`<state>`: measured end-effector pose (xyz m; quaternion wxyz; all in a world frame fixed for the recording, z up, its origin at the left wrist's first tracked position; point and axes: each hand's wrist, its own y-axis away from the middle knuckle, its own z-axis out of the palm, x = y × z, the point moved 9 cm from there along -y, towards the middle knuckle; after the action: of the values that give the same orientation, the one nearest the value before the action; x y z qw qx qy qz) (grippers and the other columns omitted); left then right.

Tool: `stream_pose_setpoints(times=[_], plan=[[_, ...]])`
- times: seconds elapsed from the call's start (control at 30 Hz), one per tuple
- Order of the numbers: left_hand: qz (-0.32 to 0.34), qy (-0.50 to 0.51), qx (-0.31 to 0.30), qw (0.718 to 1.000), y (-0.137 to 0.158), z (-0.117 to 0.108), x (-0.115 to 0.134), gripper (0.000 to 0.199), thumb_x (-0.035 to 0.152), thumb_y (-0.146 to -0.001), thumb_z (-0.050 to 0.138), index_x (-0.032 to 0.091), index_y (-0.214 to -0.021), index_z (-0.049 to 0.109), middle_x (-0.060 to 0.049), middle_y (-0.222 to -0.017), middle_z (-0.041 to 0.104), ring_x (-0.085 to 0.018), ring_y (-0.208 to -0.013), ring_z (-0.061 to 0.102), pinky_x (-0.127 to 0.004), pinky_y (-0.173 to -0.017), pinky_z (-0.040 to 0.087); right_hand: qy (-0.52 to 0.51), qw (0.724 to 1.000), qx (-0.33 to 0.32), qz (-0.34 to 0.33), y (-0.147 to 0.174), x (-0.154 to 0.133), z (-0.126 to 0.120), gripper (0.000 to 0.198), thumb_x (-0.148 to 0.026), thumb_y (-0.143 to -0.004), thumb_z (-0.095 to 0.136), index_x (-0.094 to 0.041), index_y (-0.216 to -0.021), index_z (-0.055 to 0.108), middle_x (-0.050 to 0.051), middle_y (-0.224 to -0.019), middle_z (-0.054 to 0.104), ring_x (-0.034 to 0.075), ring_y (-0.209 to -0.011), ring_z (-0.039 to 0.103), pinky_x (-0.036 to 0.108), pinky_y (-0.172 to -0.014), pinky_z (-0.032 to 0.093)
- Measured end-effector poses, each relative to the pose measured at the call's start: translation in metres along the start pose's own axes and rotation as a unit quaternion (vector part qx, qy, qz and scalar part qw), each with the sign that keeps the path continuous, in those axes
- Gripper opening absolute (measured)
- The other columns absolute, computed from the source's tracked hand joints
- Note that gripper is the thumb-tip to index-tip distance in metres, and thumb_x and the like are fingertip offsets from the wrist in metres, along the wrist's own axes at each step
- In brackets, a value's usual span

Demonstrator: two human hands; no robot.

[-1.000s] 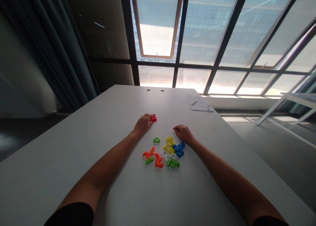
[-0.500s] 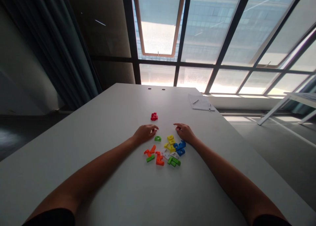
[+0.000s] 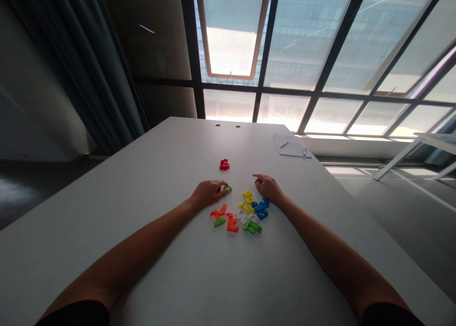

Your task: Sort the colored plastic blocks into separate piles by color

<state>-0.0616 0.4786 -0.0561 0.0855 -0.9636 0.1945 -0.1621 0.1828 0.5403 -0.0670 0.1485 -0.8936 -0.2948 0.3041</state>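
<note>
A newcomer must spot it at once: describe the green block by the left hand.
On the big white table, find the left hand, nearer than the red blocks. The green block is small, at that hand's fingertips and partly hidden by them. Other green blocks lie nearer the wearer, beside orange or white ones; only this one is at a hand.

Smooth plastic is seen in the blocks (image 3: pixel 232 228), cloth in the curtain (image 3: pixel 78 60). The bench (image 3: pixel 199 278) is finished smooth with a faint sheen.
</note>
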Motion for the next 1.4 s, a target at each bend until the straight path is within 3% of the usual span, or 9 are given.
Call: stream_pose_setpoints(times=[0.23,0.4,0.5,0.63,0.8,0.9,1.03,1.2,1.4], plan=[[-0.115,-0.078,0.023,0.990,-0.004,-0.006,-0.012,0.044,0.053,-0.106,0.046,0.032,-0.135,0.071,-0.008,-0.108,0.080,-0.029,-0.094,0.075,-0.034,-0.075,0.052,0.017,1.000,-0.002,-0.019,0.000,-0.004,0.000,0.030,-0.012,-0.093,0.059,-0.019,-0.113,0.080,0.007,-0.097,0.077,0.019,-0.085,0.070,0.032,-0.089,0.055],[-0.144,-0.063,0.035,0.987,-0.001,-0.008,-0.019,0.056,0.056,-0.106,0.045,0.029,-0.154,0.055,-0.008,-0.096,0.079,-0.028,-0.085,0.075,-0.034,-0.074,0.052,0.021,1.000,0.001,-0.021,0.001,-0.006,0.000,0.027,-0.012,-0.095,0.059,-0.018,-0.110,0.081,0.008,-0.097,0.077,0.020,-0.086,0.070,0.032,-0.088,0.055],[-0.090,-0.009,0.047,0.995,-0.001,-0.008,-0.017,0.046,0.046,-0.103,0.053,0.030,-0.146,0.059,-0.002,-0.089,0.077,-0.022,-0.077,0.071,-0.029,-0.070,0.049,0.022,1.000,0.001,-0.020,0.000,-0.005,0.000,0.027,-0.011,-0.094,0.060,-0.019,-0.109,0.081,0.007,-0.098,0.078,0.019,-0.086,0.070,0.031,-0.089,0.055],[0.028,0.014,0.058,0.998,0.001,-0.016,0.009,0.025,0.032,-0.101,0.053,0.026,-0.113,0.074,-0.001,-0.088,0.075,-0.015,-0.069,0.065,-0.026,-0.067,0.045,0.021,1.000,-0.003,-0.021,0.000,-0.004,0.001,0.027,-0.011,-0.094,0.061,-0.020,-0.108,0.082,0.007,-0.097,0.077,0.019,-0.087,0.070,0.030,-0.089,0.055],[0.210,0.076,-0.022,0.975,0.022,-0.029,0.092,0.023,0.038,-0.101,0.058,0.025,-0.106,0.075,-0.001,-0.089,0.073,-0.013,-0.069,0.063,-0.025,-0.066,0.044,0.019,1.000,0.001,-0.018,0.000,-0.004,-0.001,0.026,-0.011,-0.093,0.062,-0.020,-0.107,0.082,0.007,-0.098,0.077,0.019,-0.087,0.070,0.031,-0.089,0.055],[0.297,0.060,-0.065,0.951,0.045,-0.024,0.139,0.021,0.043,-0.099,0.064,0.027,-0.108,0.075,-0.003,-0.099,0.075,-0.017,-0.083,0.068,-0.027,-0.072,0.048,0.014,1.000,0.002,-0.015,0.001,-0.004,-0.002,0.025,-0.011,-0.093,0.062,-0.021,-0.106,0.082,0.007,-0.098,0.077,0.019,-0.087,0.070,0.031,-0.089,0.055],[0.316,0.011,-0.051,0.947,0.058,-0.008,0.160,0.039,0.054,-0.092,0.075,0.027,-0.120,0.072,-0.007,-0.112,0.074,-0.024,-0.098,0.069,-0.032,-0.079,0.053,0.015,1.000,0.004,-0.010,0.001,-0.003,-0.003,0.025,-0.012,-0.093,0.063,-0.022,-0.106,0.082,0.006,-0.097,0.077,0.019,-0.086,0.069,0.031,-0.089,0.055],[0.321,-0.013,-0.048,0.946,0.058,0.002,0.159,0.027,0.042,-0.094,0.075,0.026,-0.114,0.071,-0.007,-0.115,0.074,-0.024,-0.100,0.067,-0.033,-0.082,0.052,0.016,1.000,0.002,-0.017,0.000,-0.006,-0.003,0.024,-0.012,-0.094,0.062,-0.021,-0.105,0.082,0.007,-0.098,0.077,0.019,-0.086,0.070,0.030,-0.089,0.055],[0.325,0.001,-0.055,0.944,0.060,0.001,0.165,0.030,0.041,-0.085,0.080,0.024,-0.107,0.069,-0.006,-0.108,0.073,-0.025,-0.100,0.066,-0.037,-0.088,0.051,0.018,1.000,0.010,-0.021,-0.001,-0.004,-0.002,0.024,-0.010,-0.093,0.062,-0.020,-0.104,0.081,0.007,-0.100,0.078,0.019,-0.088,0.071,0.031,-0.089,0.055]])
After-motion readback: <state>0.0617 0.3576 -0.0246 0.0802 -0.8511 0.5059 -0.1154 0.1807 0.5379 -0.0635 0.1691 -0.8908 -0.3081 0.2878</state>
